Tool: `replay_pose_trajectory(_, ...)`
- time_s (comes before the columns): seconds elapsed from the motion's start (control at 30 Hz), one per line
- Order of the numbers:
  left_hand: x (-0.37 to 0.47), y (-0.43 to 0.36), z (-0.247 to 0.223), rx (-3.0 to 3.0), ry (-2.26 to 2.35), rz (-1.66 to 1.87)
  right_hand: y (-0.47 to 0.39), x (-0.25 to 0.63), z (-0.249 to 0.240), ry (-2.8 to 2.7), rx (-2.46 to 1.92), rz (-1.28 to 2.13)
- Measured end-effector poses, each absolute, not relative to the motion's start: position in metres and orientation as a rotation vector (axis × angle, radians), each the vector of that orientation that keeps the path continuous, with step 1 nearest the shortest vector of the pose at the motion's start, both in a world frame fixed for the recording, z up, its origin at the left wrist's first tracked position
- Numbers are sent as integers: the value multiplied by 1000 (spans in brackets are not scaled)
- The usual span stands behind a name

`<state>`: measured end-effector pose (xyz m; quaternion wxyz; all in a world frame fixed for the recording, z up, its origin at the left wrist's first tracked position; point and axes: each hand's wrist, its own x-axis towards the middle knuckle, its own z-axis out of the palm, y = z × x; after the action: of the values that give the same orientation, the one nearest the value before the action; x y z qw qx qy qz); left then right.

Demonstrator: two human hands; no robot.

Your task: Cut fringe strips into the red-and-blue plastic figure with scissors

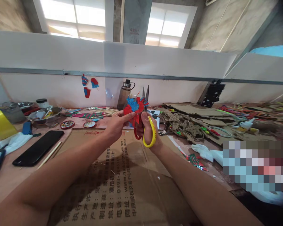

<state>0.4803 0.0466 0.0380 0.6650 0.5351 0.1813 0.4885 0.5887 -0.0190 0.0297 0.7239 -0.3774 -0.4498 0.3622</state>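
Note:
A red and blue fabric piece (132, 106) is held up over a cardboard sheet (132, 175), pinched between the thumb and fingers of my left hand (116, 125). My right hand (153, 135) grips scissors (149, 133) with yellow and red handles, my thumb through the yellow loop. The scissor blades point up just right of the fabric piece and look slightly apart. The right edge of the piece, with its fringed strips, sits against my right fingers. How those fingers touch it is partly hidden.
A black phone (39, 148) and a wooden stick lie at the left. Behind my hands stands a bottle (125, 94). Braided brown cord shapes (179, 122) are at the right. Similar red-blue pieces (86, 92) hang on the wall.

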Motion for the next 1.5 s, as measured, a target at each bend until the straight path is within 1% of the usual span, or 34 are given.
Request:
replay_pose_trajectory(0.27, 480, 48, 37, 1176, 393, 1096, -17, 590, 28, -978, -817, 829)
replay_pose_trajectory(0.53, 479, 47, 47, 1056, 393, 1125, -18, 589, 31, -946, -837, 886)
replay_pose_trajectory(0.83, 473, 57, 54, 825, 431, 1276, -19, 584, 27, -962, -874, 963)
replay_pose_trajectory(1.0, 479, 50, 54, 758, 306, 1340, -19, 581, 24, -985, -901, 957)
replay_pose_trajectory(1.13, 485, 40, 53, 825, 190, 1380, -20, 577, 22, -981, -891, 979)
replay_pose_trajectory(1.27, 488, 39, 50, 917, 269, 1410, -21, 571, 16, -1025, -865, 986)
replay_pose_trajectory(1.4, 486, 44, 48, 789, 436, 1392, -21, 567, 10, -1085, -890, 991)
replay_pose_trajectory(1.5, 485, 46, 49, 737, 435, 1376, -22, 567, 10, -1144, -903, 972)
